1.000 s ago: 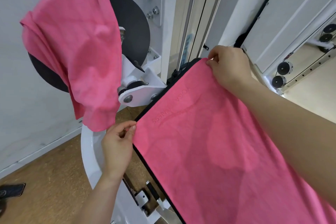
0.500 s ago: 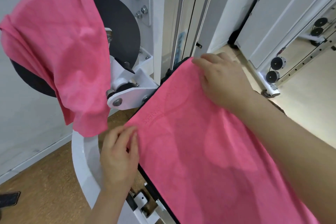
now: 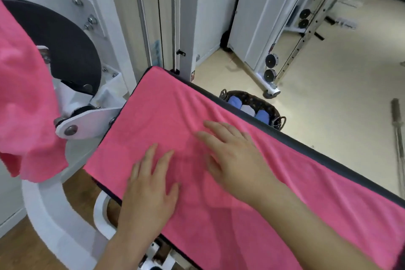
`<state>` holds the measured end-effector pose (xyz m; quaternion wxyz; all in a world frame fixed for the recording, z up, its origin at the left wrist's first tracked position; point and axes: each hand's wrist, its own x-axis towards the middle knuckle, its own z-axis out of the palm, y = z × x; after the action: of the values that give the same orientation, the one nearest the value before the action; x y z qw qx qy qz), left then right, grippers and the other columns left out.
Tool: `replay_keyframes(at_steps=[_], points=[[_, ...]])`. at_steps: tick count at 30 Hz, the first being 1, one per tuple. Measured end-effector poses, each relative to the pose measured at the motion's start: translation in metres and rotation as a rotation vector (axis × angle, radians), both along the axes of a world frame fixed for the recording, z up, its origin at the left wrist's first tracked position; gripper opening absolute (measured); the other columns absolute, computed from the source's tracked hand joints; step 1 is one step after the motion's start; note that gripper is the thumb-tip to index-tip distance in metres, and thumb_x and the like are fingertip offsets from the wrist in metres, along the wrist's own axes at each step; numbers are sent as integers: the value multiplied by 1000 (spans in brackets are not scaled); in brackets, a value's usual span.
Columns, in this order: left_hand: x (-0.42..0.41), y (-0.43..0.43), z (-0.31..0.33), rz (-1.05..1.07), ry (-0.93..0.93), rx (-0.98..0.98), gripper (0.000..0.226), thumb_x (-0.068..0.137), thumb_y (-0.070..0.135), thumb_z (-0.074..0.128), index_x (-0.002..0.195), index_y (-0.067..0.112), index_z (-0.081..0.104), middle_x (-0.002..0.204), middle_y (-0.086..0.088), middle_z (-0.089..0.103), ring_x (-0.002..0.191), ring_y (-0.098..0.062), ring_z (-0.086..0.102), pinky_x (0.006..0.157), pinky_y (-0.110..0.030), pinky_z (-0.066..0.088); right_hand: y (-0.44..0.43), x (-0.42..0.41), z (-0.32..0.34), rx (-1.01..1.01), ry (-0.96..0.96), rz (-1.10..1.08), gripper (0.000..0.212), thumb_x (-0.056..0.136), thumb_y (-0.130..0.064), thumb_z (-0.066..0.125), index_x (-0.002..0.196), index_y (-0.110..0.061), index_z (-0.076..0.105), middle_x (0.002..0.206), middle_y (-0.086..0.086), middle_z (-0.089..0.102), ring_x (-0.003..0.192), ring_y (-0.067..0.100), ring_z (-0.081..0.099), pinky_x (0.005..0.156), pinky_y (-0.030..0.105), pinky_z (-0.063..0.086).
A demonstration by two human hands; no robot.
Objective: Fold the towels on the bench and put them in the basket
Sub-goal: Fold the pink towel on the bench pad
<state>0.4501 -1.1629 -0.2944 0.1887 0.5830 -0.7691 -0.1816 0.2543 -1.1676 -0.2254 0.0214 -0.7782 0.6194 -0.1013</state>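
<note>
Having let go of the far corners they pinched a second ago, the left hand [image 3: 151, 190] and right hand [image 3: 232, 158] now lie flat, fingers [image 3: 151, 155] straight and gripping nothing, on the pink towel [image 3: 157, 105] spread over the counter [image 3: 306, 147], apparently ready for folding, with the basket [image 3: 247, 95] just beyond its right edge.

Basket [image 3: 270, 109] half hidden behind bench [image 3: 328, 160] — hanging towel [image 3: 22, 94] cut off left.

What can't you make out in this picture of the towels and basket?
Head view, the basket: the bench edge hides its near half, so its fill is unclear.
The towel on the bench: cut off at the lower right frame edge.
The hanging towel: cut off by the left edge.
The left hand and right hand: fingers blurred.
</note>
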Motion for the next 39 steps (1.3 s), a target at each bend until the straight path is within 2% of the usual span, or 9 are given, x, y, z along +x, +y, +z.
replay_keyframes(at_steps=[5, 9, 13, 19, 24, 29, 34, 36, 39], points=[[-75, 66, 16, -322, 202, -170, 35, 82, 30, 57, 117, 29, 56, 117, 9, 53, 99, -12, 57, 72, -32, 57, 78, -86, 25, -18, -78, -224, 40, 88, -39, 38, 120, -28, 58, 118, -5, 62, 101, 26, 61, 75, 44, 51], [-126, 124, 14, -518, 193, -125, 34, 80, 38, 50, 112, 31, 53, 103, 11, 50, 86, -11, 57, 56, -30, 56, 134, -154, 41, 104, 134, -395, 39, 87, -37, 48, 124, -29, 58, 117, 0, 60, 101, 29, 57, 76, 42, 47], [-167, 164, 7, -587, 130, -94, 35, 82, 40, 46, 114, 28, 52, 103, 10, 53, 90, -13, 58, 57, -32, 57, 156, -191, 45, 177, 213, -510, 35, 91, -33, 47, 125, -29, 56, 115, 1, 56, 108, 25, 50, 83, 40, 39], [-214, 198, 3, -595, 18, -54, 41, 90, 40, 44, 127, 22, 47, 116, 2, 49, 104, -19, 51, 76, -36, 53, 158, -221, 28, 147, 90, -461, 14, 90, -32, 54, 99, -24, 60, 96, -3, 57, 96, 24, 56, 78, 37, 40], [-234, 218, -1, -483, -96, -90, 32, 77, 47, 64, 86, 23, 45, 91, 4, 42, 83, -18, 51, 55, -31, 43, 152, -234, 28, 165, -24, -456, 7, 89, -27, 58, 86, -20, 60, 91, 0, 56, 87, 25, 56, 71, 35, 45], [-233, 235, -8, -442, -190, -139, 33, 69, 56, 65, 77, 28, 51, 78, 10, 49, 70, -12, 53, 57, -27, 47, 151, -249, 28, 7, 86, -290, 11, 85, -21, 63, 94, -17, 59, 96, 3, 55, 89, 29, 53, 74, 41, 46], [-225, 252, -15, -417, -167, -111, 19, 76, 46, 58, 77, 28, 51, 69, 15, 48, 55, -6, 47, 48, -17, 26, 167, -249, 23, -73, 157, 180, 18, 74, 3, 61, 84, -11, 60, 87, 4, 54, 72, 25, 51, 53, 36, 47], [-224, 255, -16, -396, -116, -105, 16, 82, 40, 51, 77, 26, 58, 70, 14, 51, 57, -6, 48, 46, -18, 32, 176, -250, 23, 6, 247, 298, 6, 84, -15, 56, 87, -15, 62, 91, 0, 56, 77, 23, 56, 58, 35, 50], [-223, 255, -17, -354, -22, -53, 15, 83, 32, 52, 75, 24, 61, 70, 13, 52, 62, -6, 49, 50, -21, 40, 187, -257, 31, 128, 394, 359, 39, 85, -51, 49, 106, -20, 61, 111, -3, 58, 93, 21, 60, 74, 35, 53]])
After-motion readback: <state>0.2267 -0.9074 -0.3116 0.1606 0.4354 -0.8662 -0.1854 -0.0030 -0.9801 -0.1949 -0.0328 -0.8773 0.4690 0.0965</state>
